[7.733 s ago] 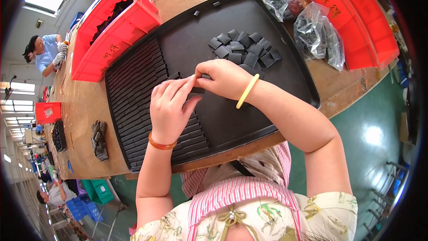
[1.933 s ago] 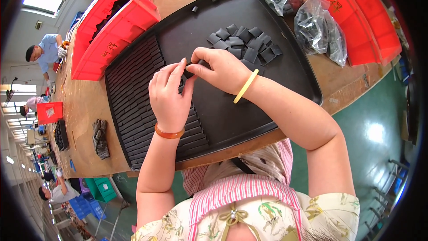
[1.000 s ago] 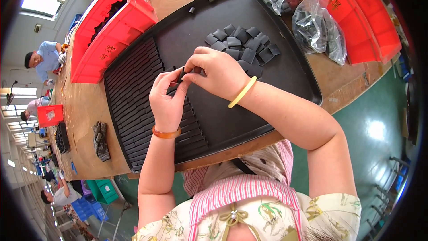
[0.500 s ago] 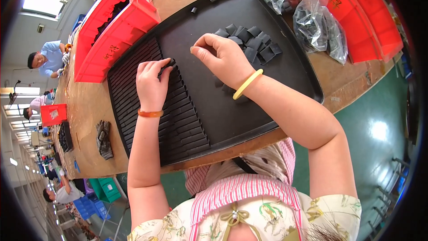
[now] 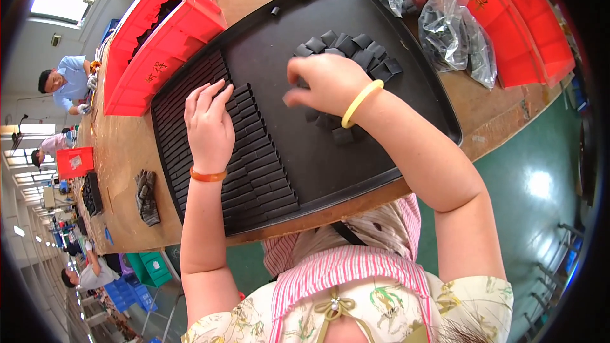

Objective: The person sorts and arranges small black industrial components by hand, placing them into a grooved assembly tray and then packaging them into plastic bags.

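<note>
A large black tray [image 5: 267, 32] lies on the table. On its left part, rows of small black tube-like pieces [image 5: 254, 168] lie packed side by side. My left hand [image 5: 210, 130] rests over these rows near their upper end, fingers stretched out and slightly apart, with no piece visible in it. My right hand [image 5: 337, 86] hovers above a loose pile of black pieces [image 5: 363, 58] on the tray's right part. Its thumb and forefinger are curved and apart, a little blurred, with nothing seen between them. The hand hides part of the pile.
A red crate [image 5: 162, 57] with black pieces stands beyond the tray's left. At the right are clear plastic bags [image 5: 445, 32] of dark pieces and red bins [image 5: 508, 32]. Dark gloves [image 5: 147, 197] lie on the table [image 5: 124, 152]. A person in light blue [image 5: 68, 82] works far left.
My left hand has let go of a black piece at the rows; its fingers have straightened. My right hand has shifted slightly right and down, its pinched fingers now spread apart.
</note>
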### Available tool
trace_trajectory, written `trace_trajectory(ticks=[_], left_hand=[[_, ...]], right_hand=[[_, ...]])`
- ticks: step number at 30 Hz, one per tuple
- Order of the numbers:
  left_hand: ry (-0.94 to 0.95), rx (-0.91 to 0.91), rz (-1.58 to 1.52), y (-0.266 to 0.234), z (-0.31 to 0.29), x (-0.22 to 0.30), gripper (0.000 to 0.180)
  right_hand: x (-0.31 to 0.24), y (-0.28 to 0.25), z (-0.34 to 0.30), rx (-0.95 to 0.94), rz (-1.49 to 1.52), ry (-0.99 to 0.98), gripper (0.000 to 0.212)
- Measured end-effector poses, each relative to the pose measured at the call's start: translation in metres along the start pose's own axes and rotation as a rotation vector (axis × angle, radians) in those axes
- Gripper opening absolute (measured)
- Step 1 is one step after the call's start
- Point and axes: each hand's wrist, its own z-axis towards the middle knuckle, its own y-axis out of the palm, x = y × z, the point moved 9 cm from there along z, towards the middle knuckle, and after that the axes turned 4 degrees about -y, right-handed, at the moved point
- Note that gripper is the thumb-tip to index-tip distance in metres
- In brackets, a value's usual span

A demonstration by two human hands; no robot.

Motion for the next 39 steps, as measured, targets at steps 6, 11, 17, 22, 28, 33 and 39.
trace_trajectory(ticks=[6, 11, 17, 22, 28, 33, 39], left_hand=[[-0.007, 0.060, -0.325, -0.030, 0.005, 0.036, 0.026], [-0.078, 0.044, -0.540, -0.027, -0.001, 0.055, 0.028], [-0.414, -0.005, -0.834, 0.004, -0.016, 0.045, 0.040], [-0.198, 0.151, -0.274, -0.016, -0.012, 0.055, 0.046], [-0.109, 0.195, -0.229, -0.025, -0.010, 0.060, 0.046], [0.072, 0.185, -0.177, -0.025, -0.011, 0.070, 0.038], [-0.098, 0.206, -0.359, -0.021, -0.015, 0.046, 0.035]], right_hand=[[0.003, 0.035, -0.007, -0.323, -0.295, 0.027, 0.022], [-0.002, 0.012, 0.001, -0.067, 0.175, 0.013, 0.026], [0.006, 0.013, 0.003, 0.108, 0.750, 0.118, 0.023], [-0.013, 0.031, 0.000, 0.015, 0.755, -0.026, 0.017], [-0.014, 0.031, 0.001, 0.015, 0.711, -0.049, 0.017], [-0.014, 0.029, 0.002, 0.005, 0.512, -0.109, 0.021], [0.013, 0.052, -0.005, -0.102, 1.453, 0.421, 0.016]])
